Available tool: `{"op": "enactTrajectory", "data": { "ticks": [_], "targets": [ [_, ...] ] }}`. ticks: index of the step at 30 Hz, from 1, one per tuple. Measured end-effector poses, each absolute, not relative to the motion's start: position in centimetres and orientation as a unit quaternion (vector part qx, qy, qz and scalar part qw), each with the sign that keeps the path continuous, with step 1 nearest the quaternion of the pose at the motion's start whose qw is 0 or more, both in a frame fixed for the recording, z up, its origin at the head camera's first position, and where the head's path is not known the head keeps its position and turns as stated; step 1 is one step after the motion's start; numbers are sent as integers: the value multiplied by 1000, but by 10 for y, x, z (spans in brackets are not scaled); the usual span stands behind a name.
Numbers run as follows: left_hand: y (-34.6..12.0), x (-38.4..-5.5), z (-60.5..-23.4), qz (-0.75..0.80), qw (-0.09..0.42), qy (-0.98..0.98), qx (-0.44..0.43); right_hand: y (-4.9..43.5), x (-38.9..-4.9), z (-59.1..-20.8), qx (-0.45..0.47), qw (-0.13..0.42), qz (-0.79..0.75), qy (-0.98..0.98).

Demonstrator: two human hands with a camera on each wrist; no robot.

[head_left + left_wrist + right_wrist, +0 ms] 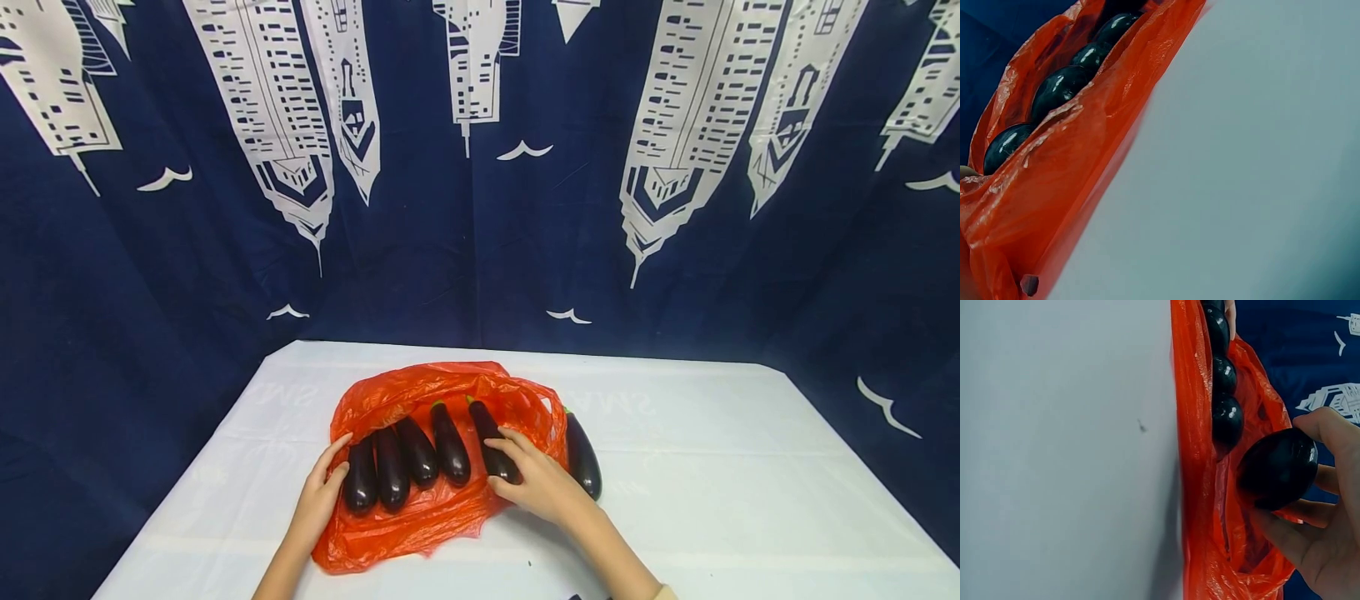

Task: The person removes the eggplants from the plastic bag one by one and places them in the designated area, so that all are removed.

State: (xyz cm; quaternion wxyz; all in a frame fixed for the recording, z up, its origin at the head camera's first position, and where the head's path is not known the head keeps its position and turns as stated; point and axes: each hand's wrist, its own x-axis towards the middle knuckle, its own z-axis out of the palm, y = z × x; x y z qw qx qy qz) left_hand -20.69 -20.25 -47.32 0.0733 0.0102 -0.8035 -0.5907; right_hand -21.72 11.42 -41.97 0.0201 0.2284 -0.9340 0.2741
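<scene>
Eggplants [392,471], smooth and long, lie in your thin, crinkly red bag [390,537] in the head view. Your right hand [536,479] holds the bag's rightmost eggplant [483,421]. One outside eggplant [583,458] sits just beside the bag on your flat white table [750,475]. Your left hand [321,492] is at the bag's left edge; I can't tell if it grips. Your left wrist view shows shiny, round ends behind wrinkly plastic. In your right wrist view, your thumb and fingers [1288,537] pinch a fat, dark end.
</scene>
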Motion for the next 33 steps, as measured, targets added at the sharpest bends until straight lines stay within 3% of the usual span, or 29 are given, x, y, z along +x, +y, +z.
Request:
{"op": "enactTrajectory", "data": {
  "ticks": [33],
  "targets": [
    [-203, -207, -474, -594, 71, -802, 12, 137, -187, -410, 234, 56, 236, -941]
  ]
}}
